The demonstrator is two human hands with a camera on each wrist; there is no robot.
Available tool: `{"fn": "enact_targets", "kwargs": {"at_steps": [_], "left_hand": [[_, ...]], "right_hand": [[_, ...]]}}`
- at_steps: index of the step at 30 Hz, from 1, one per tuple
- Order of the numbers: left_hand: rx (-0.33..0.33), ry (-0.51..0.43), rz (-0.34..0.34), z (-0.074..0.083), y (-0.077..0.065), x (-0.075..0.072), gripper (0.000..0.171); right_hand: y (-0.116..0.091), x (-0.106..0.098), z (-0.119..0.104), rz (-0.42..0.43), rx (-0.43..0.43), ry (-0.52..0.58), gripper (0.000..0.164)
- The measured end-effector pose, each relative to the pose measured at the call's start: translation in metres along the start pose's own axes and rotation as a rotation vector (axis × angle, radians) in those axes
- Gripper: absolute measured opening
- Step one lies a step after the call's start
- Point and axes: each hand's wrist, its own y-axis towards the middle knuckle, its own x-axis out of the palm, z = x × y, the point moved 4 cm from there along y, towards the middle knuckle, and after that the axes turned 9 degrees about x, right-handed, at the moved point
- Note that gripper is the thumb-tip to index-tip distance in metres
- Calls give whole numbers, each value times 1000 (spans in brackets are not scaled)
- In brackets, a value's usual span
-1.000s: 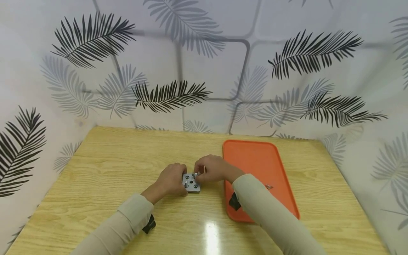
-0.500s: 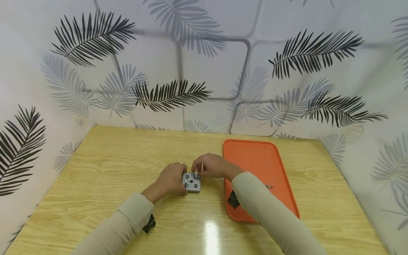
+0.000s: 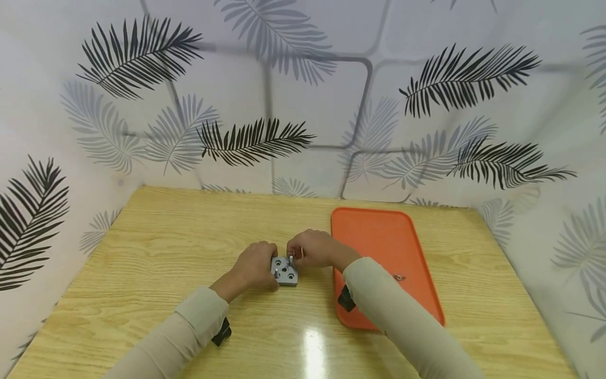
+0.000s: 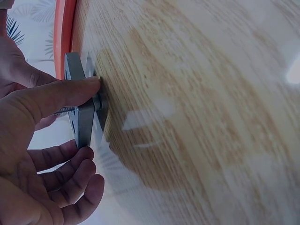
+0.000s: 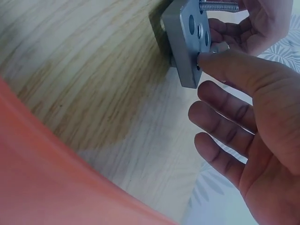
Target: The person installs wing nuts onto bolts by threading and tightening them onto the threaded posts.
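Observation:
A square grey metal plate (image 3: 285,278) with several holes lies at the middle of the table, a little raised off the wood in the wrist views. My left hand (image 3: 252,267) grips its left side between thumb and fingers. One threaded bolt (image 5: 220,6) sticks up bare near that hand. At the far right corner, my right hand (image 3: 314,249) pinches a small metal wing nut (image 5: 220,47) on a second upright bolt (image 3: 291,258). The right thumb covers part of this nut, and the other right fingers are loosely bent beside the plate.
An orange tray (image 3: 379,231) stands to the right, under the right forearm. Small metal pieces (image 3: 399,277), perhaps wing nuts, lie in it. A leaf-patterned wall covering (image 3: 312,116) rises behind the wooden table (image 3: 189,226).
The right fingers lift slightly off the far bolt half a second ago, then close round the wing nut again. The left hand and plate stay still.

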Motion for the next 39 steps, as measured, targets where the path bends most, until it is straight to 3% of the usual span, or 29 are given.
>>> {"fn": "enact_targets", "kwargs": {"at_steps": [7, 14, 19, 28, 39], "left_hand": [[3, 1, -2, 0, -1, -1, 50], [-4, 3, -1, 1, -1, 0, 50], [-4, -1, -7, 1, -1, 1, 51], [-6, -5, -6, 1, 0, 1, 49], [-4, 5, -7, 3, 0, 0, 50]], "right_hand": [[-2, 0, 2, -6, 3, 42, 9], [-1, -7, 6, 53, -22, 32, 17], [0, -5, 5, 26, -30, 13, 13], [0, -3, 2, -3, -38, 15, 20], [0, 1, 0, -7, -9, 39, 10]]}}
